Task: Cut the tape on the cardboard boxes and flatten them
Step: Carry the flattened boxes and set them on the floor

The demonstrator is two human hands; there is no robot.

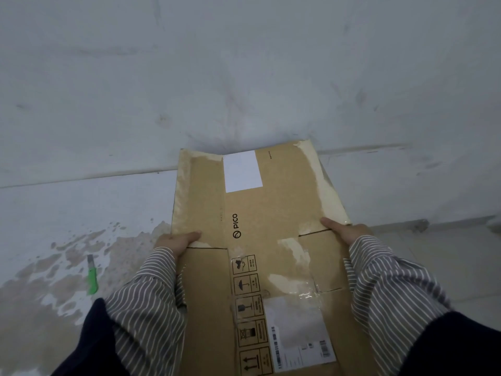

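A flattened brown cardboard box (260,213) marked PICO is held in front of me, its far end near the wall. Strips of clear tape and white labels cover parts of it. My left hand (177,241) grips its left edge, thumb on top. My right hand (344,230) grips the right edge the same way. A green utility knife (92,275) lies on the floor to the left, apart from both hands.
The grey wall (244,77) rises just beyond the box. The pale floor (54,213) has a brown stained patch (48,283) at the left around the knife. Tiled floor (433,253) stretches to the right.
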